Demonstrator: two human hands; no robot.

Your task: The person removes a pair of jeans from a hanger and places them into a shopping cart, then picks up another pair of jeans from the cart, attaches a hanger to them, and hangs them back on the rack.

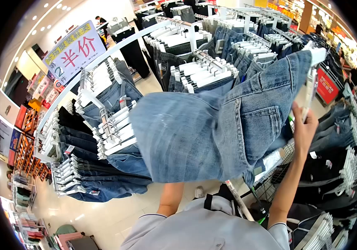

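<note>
A pair of blue jeans (178, 133) hangs across the middle of the view, its waist end on a white hanger (317, 55) at the upper right. My right hand (304, 121) is closed below that hanger, beside the waistband, around a thin white pole or stem. The jeans' legs are lifted toward the left and look blurred. My left forearm goes up behind the denim, which hides my left hand.
Racks of jeans on white hangers (120, 129) stand left and ahead, below a white rail (145, 31) with a price sign (75, 52). More racks (349, 171) line the right. A wire cart (276, 168) stands near my right arm, with a red sign (326, 85) beyond.
</note>
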